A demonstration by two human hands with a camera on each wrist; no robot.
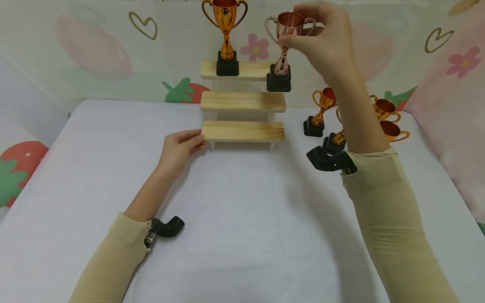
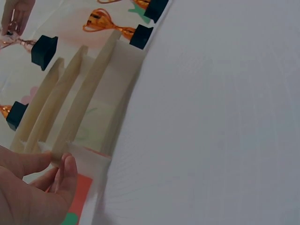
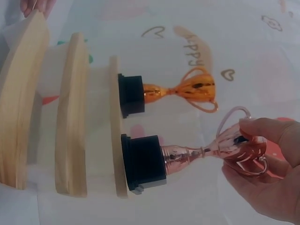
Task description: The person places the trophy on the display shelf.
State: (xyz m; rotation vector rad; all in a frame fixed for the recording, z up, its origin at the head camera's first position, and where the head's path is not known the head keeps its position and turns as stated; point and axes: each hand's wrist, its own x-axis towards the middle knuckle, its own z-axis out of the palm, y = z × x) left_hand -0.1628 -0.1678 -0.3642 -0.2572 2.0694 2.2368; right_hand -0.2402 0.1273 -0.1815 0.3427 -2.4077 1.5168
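At the top right end of a three-step wooden display stand [image 1: 242, 131], my right hand [image 1: 331, 40] grips a rose-gold trophy [image 1: 281, 63] by its cup. The trophy tilts slightly, its black base overlapping the end of the top step; whether they touch I cannot tell. A gold trophy [image 1: 226, 17] stands upright on the left of that top step. My left hand [image 1: 179, 149] pinches the left end of the bottom step, thumb and fingers on opposite sides in the left wrist view. The two lower steps [image 3: 70, 117] hold nothing.
Several gold trophies, one of them [image 1: 325, 101] in plain view, stand on the white table [image 1: 242, 219] to the right, partly behind my right forearm. A backdrop [image 1: 94, 46] with strawberries, hearts and flowers hangs behind the stand. A black wrist mount [image 1: 329, 160] juts from each sleeve.
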